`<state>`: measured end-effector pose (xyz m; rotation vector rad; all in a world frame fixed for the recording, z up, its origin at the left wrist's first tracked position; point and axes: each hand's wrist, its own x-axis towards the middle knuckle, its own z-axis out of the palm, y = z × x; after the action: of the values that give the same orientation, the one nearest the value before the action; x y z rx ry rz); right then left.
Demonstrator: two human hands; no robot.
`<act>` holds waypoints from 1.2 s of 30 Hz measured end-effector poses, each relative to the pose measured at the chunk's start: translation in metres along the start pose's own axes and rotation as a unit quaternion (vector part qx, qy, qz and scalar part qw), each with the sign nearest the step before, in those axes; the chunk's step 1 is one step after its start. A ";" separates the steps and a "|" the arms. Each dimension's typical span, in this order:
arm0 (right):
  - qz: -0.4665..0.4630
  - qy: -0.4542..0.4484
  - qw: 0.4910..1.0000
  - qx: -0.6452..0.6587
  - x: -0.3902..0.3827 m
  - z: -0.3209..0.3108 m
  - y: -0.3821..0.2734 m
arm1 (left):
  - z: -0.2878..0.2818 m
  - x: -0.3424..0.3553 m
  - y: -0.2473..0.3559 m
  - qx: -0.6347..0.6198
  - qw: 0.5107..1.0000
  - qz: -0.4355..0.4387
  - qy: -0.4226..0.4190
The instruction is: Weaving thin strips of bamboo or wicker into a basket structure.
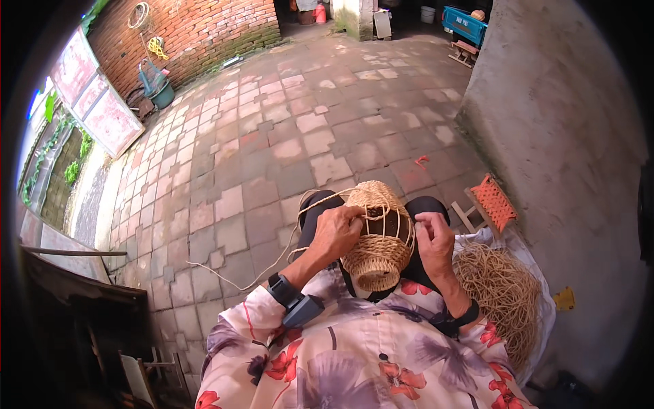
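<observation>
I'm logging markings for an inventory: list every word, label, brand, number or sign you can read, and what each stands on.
Nothing here can be read clearly.
Blue box-like thing, far upper right: pale marks, too small to read.
Yellow piece, at right: dark marks, too blurred to tell whether they are lettering.
Woven basket and floral shirt: no text seen.

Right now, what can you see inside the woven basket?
Through the open section of the woven basket, only a dark interior shows, nothing distinct. Its walls cover the rest, and the left hand partly blocks the opening's left side.
</observation>
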<state>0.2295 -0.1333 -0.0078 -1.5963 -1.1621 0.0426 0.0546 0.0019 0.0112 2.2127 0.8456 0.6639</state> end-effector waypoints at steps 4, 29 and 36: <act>-0.016 -0.001 1.000 -0.017 0.038 0.007 -0.030 | 0.007 -0.002 0.004 0.025 0.999 0.026 0.026; 0.449 -0.228 0.799 -0.328 0.040 -0.245 0.149 | 0.000 -0.006 -0.010 0.002 0.999 0.024 0.028; -0.030 -0.215 0.974 0.063 0.031 -0.049 -0.019 | -0.008 -0.005 -0.011 -0.274 0.951 -0.129 -0.064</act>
<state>0.2605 -0.1494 0.0417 -1.4765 -1.5068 0.4342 0.0420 0.0080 0.0072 1.5950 0.7549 0.5414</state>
